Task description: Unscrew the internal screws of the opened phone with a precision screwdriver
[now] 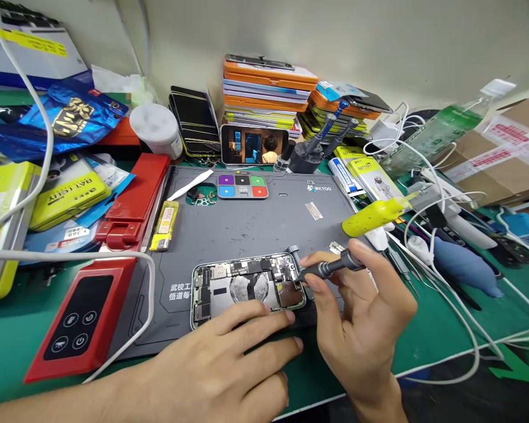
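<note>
Spotting "WKTOO" on the grey mat (264,226) and "BATTERY" on the yellow box (70,197) at left, we find the opened phone (220,288) on the mat, just beyond our left hand (220,358), its loose fingers resting along the near edge; our right hand (361,317) pinches a screwdriver (330,268) at the phone's right end.

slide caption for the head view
Left hand at the near edge of an opened phone on a grey mat, right hand holding a screwdriver at the phone's right end.
</note>
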Available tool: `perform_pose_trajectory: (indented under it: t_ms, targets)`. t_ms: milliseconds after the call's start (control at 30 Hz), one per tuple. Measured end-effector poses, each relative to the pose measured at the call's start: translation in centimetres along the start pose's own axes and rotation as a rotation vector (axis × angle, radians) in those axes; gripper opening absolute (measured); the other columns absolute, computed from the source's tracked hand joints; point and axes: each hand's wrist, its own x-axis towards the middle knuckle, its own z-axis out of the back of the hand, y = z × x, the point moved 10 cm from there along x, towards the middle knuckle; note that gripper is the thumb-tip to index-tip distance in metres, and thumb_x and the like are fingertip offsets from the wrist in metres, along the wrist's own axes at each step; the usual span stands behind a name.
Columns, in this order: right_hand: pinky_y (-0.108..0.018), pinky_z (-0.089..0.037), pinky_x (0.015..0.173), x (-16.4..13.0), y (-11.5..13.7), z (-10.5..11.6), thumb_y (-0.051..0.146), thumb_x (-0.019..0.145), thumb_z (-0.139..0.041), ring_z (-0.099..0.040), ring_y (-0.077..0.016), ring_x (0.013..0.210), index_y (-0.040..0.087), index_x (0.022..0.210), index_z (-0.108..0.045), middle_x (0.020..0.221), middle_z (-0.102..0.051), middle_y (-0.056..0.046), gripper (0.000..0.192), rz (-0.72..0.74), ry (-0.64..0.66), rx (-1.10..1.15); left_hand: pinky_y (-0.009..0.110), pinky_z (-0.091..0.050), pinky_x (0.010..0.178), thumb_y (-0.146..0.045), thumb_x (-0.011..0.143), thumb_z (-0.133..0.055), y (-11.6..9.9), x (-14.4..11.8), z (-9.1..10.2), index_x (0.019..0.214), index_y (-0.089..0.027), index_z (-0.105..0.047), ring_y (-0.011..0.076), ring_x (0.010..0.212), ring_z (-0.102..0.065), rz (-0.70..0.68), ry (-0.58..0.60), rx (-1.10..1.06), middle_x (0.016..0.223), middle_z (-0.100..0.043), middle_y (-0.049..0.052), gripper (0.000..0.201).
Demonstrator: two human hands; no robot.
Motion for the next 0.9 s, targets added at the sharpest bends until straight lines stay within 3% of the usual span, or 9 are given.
perform_pose_trajectory:
  t_ms: [133, 300, 433, 633, 767, 900]
  targets:
    - [-0.040, -0.072, 0.089, 0.2, 0.0, -0.1, -0.002, 0.096, -0.068, -0.078, -0.0191, 0.111, 0.032, 0.157, -0.043, 0.132, -0.072, -0.009, 0.074, -0.009, -0.003, 0.034, 0.043, -0.045, 0.127, -0.014, 0.116, -0.043, 0.2, -0.2, -0.8, 0.106, -0.016, -0.079, 0.0310, 0.142, -0.067, 0.019, 0.016, 0.025, 0.138, -0.079, 0.008, 0.038]
    - [-0.039, -0.073, 0.089, 0.3, -0.1, 0.0, 0.000, 0.096, -0.069, -0.078, -0.0199, 0.110, 0.032, 0.154, -0.047, 0.118, -0.074, -0.006, 0.070, -0.030, -0.004, 0.028, 0.047, -0.047, 0.125, -0.011, 0.114, -0.049, 0.2, -0.2, -1.1, 0.104, -0.014, -0.079, 0.0342, 0.142, -0.066, 0.023, 0.007, 0.012, 0.131, -0.081, 0.012, 0.032]
    - [-0.039, -0.072, 0.088, 0.1, 0.0, 0.0, -0.001, 0.095, -0.071, -0.078, -0.0196, 0.108, 0.036, 0.157, -0.046, 0.123, -0.073, -0.005, 0.076, -0.011, -0.006, 0.002, 0.048, -0.048, 0.124, -0.011, 0.114, -0.047, 0.3, -0.2, -1.2, 0.102, -0.013, -0.078, 0.0348, 0.143, -0.066, 0.024, 0.000, 0.002, 0.131, -0.081, 0.012, 0.034]
    - [-0.044, -0.071, 0.093, -0.2, 1.3, 0.2, -0.002, 0.090, -0.075, -0.078, -0.0229, 0.113, 0.033, 0.164, -0.045, 0.145, -0.070, -0.006, 0.087, 0.138, -0.010, -0.076, 0.042, -0.042, 0.128, -0.014, 0.114, -0.049, 0.4, -0.3, -1.0, 0.096, -0.017, -0.077, 0.0272, 0.137, -0.068, 0.024, -0.051, 0.083, 0.122, -0.083, 0.008, 0.033]
    - [-0.040, -0.068, 0.093, -0.3, 2.6, 1.4, -0.009, 0.089, -0.068, -0.078, -0.0236, 0.117, 0.022, 0.159, -0.054, 0.145, -0.074, -0.006, 0.078, 0.275, -0.132, -0.136, 0.041, -0.037, 0.130, -0.016, 0.111, -0.062, 0.1, -0.5, -0.8, 0.094, -0.016, -0.076, 0.0276, 0.143, -0.064, -0.013, -0.103, 0.139, 0.120, -0.082, 0.006, 0.022]
    - [-0.040, -0.065, 0.093, -0.2, 3.1, 1.9, -0.010, 0.087, -0.068, -0.079, -0.0230, 0.112, 0.022, 0.156, -0.059, 0.140, -0.078, -0.004, 0.076, 0.304, -0.185, -0.224, 0.042, -0.036, 0.131, -0.017, 0.111, -0.062, 0.1, -0.5, -1.0, 0.097, -0.016, -0.077, 0.0288, 0.143, -0.063, -0.010, -0.087, 0.147, 0.123, -0.081, 0.005, 0.021]
